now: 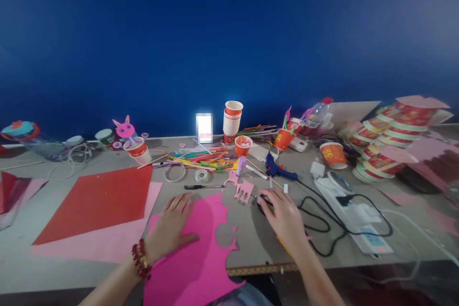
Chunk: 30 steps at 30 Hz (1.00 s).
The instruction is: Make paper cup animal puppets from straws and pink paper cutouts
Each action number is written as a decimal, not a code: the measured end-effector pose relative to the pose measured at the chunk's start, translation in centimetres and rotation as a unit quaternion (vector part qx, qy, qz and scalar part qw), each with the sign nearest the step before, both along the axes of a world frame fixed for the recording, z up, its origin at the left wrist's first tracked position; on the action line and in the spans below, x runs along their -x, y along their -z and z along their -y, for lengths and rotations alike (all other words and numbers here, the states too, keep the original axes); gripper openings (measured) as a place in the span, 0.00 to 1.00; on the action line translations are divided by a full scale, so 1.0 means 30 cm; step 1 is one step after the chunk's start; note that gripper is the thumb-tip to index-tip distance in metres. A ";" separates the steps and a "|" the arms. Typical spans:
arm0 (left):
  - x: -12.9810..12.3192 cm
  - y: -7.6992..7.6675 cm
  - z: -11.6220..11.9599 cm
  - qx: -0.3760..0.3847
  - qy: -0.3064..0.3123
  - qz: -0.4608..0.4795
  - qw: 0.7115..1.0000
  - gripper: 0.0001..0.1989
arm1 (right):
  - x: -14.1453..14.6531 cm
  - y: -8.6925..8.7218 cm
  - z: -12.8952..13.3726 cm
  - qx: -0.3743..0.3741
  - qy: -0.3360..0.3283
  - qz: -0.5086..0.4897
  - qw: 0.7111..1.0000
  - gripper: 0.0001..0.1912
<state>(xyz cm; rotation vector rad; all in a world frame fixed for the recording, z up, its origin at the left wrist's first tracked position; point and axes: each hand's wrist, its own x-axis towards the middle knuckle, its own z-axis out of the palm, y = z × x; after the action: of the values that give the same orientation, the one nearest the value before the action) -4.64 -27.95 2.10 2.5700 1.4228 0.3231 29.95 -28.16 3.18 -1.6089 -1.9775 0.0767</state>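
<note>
My left hand (172, 227) lies with fingers spread on a bright pink sheet of paper (193, 267), pressing it to the table near the front edge. The sheet's right side has wavy cutouts and a round hole. My right hand (281, 213) is curled over a black-handled tool (261, 202), mostly hidden under the fingers; a small metallic part shows at its left. Just beyond the hands lie light pink paper cutouts (244, 191) and a black pen (204, 186). A yellow-orange strip (283, 245) shows partly beneath my right wrist.
Red paper (103, 196) lies on pink paper at left. Behind are colored sticks (201, 158), tape (201, 175), stacked paper cups (232, 124) and a pink rabbit figure (125, 130). A blue glue gun (279, 168), its cord and a power strip (358, 229) occupy the right.
</note>
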 end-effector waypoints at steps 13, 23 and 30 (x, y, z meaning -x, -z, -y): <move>0.020 -0.011 0.024 0.079 0.044 -0.018 0.996 0.39 | 0.230 0.045 0.054 0.070 -0.133 -0.081 0.985 0.16; 0.080 0.061 0.017 0.018 0.052 0.026 0.998 0.35 | -0.065 0.009 -0.006 0.077 0.049 0.185 0.979 0.04; 0.065 0.061 -0.015 0.012 0.041 0.018 0.999 0.33 | -0.085 -0.021 0.025 0.140 0.054 0.186 0.971 0.02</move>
<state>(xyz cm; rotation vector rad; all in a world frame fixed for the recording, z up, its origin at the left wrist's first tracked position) -6.58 -27.50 0.28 2.5813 1.2985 0.3362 32.49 -28.92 3.81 -2.0327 -2.2313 0.0104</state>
